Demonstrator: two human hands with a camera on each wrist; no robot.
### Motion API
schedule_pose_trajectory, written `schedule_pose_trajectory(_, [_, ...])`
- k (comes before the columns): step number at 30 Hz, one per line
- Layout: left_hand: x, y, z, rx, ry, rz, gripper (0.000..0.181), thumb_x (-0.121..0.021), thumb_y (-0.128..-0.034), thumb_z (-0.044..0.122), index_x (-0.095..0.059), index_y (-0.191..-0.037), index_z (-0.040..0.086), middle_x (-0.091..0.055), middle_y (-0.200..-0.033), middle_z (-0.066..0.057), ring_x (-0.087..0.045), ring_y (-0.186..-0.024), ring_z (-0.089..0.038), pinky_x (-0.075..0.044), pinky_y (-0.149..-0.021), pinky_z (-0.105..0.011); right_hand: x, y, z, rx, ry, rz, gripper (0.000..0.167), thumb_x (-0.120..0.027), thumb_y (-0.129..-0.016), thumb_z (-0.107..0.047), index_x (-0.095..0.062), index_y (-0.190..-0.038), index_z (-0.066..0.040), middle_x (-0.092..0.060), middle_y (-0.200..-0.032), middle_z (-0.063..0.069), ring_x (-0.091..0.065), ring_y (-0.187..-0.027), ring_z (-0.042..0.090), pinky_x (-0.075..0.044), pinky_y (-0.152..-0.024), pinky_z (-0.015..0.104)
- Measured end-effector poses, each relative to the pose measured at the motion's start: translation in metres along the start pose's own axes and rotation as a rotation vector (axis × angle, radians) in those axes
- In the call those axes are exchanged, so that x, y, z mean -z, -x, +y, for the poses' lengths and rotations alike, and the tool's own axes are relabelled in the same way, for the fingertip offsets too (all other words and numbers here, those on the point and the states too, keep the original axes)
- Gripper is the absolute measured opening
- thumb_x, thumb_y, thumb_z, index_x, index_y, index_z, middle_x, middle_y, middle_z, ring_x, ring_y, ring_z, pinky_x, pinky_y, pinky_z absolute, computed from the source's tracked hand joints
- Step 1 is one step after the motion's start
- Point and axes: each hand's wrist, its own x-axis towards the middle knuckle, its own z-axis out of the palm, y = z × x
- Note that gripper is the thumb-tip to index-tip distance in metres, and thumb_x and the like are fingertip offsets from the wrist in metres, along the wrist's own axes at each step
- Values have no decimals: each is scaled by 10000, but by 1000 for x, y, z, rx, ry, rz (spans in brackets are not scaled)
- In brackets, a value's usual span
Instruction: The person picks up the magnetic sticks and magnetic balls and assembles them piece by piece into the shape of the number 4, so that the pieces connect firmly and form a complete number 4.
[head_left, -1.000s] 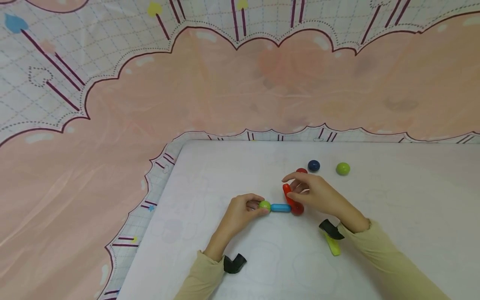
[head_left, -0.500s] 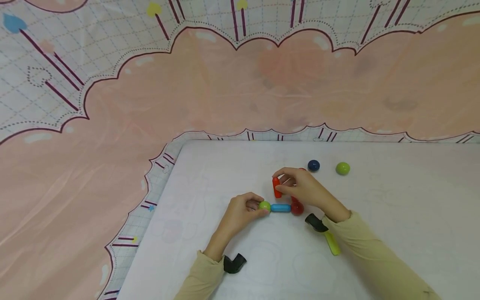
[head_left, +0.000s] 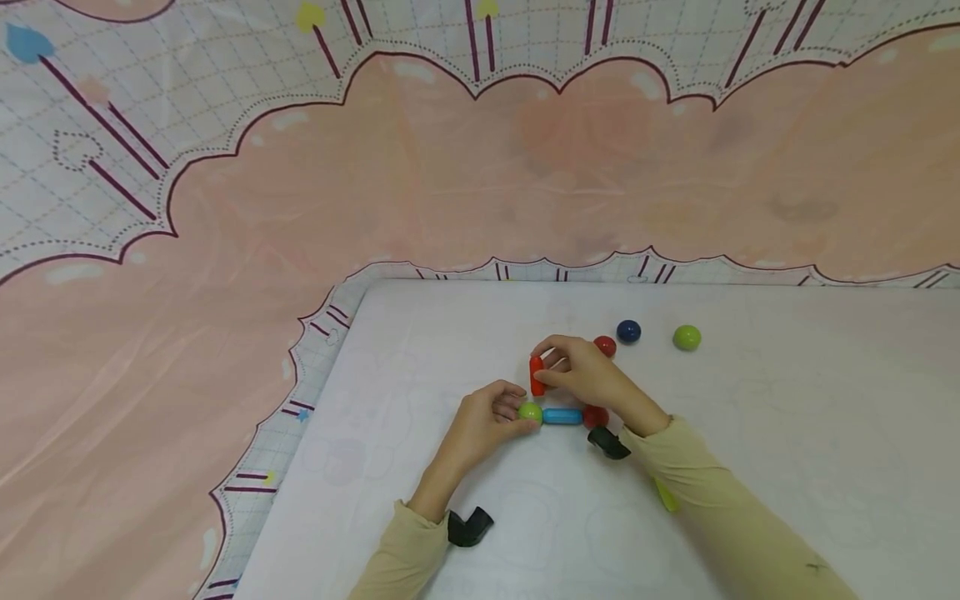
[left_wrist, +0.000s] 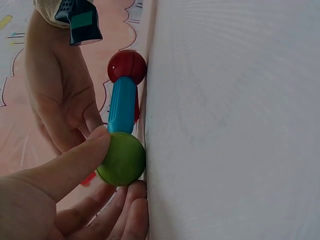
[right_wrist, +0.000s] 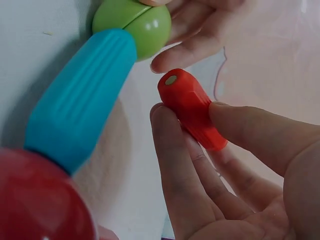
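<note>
My left hand (head_left: pixel 486 419) pinches a green ball (left_wrist: pixel 122 159) between thumb and fingers, low over the white tabletop. A blue magnetic rod (head_left: pixel 562 417) joins that ball to a dark red ball (left_wrist: pixel 127 66). Behind the blue rod a sliver of red (left_wrist: pixel 137 106) shows in the left wrist view; most of it is hidden. My right hand (head_left: pixel 588 375) holds a red magnetic rod (right_wrist: pixel 192 110) between thumb and fingertips, apart from the green ball and just beyond it. A round metal end on the rod faces the green ball in the right wrist view.
At the back of the white table (head_left: pixel 420 333) lie another red ball (head_left: pixel 605 347), a dark blue ball (head_left: pixel 628 332) and a second green ball (head_left: pixel 687 337). A yellow-green rod (head_left: pixel 666 495) is partly covered by the right sleeve. Black straps (head_left: pixel 470 527) hang at the wrists.
My right hand has moved left with the red rod, from near the dark red ball to just beyond the green ball, turning the rod more upright in view. My left hand stays put.
</note>
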Motion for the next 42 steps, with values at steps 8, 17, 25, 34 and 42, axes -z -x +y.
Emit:
schedule_pose_trajectory(8, [0,-1,0,17,15,3,470,-849,-793,208,-649,-1165,2,-720,-983,-71,-670,-839,-133,-550,-770,-249,-6,-5,0,-1,17,-3,250,-681,-930,-90,-632,-1161,-9,-706,-1028,164,-709,-884,237,-589,-799,358])
schedule_pose_trajectory(17, [0,-1,2,23,23,-2,495,-847,-795,198,-636,-1199,6,-713,-1014,-68,-660,-845,-122,-545,-773,-239,-12,-8,1,-13,60,13,231,-689,-924,-87,-637,-1140,-21,-711,-1002,143,-697,-868,220,-590,-791,350])
schedule_pose_trajectory(25, [0,-1,1,28,34,-1,507,-848,-793,190,-623,-1205,-3,-709,-1020,-73,-655,-844,-123,-542,-769,-233,-14,-9,1,-14,58,3,220,-687,-923,-84,-638,-1124,-11,-713,-994,152,-694,-865,231,-584,-810,369])
schedule_pose_trajectory(34, [0,0,0,29,45,-4,513,-844,-799,193,-615,-1219,5,-704,-1028,-76,-661,-848,-130,-545,-773,-232,-16,-9,1,-14,55,-15,214,-683,-930,-113,-647,-1110,-4,-714,-976,138,-688,-834,204,-583,-769,341])
schedule_pose_trajectory(42, [0,-1,0,29,46,-9,505,-840,-803,180,-616,-1219,4,-701,-1025,-76,-653,-845,-122,-540,-765,-219,-14,-11,1,-38,69,-36,226,-670,-938,-110,-635,-1124,13,-712,-985,149,-683,-828,202,-587,-776,343])
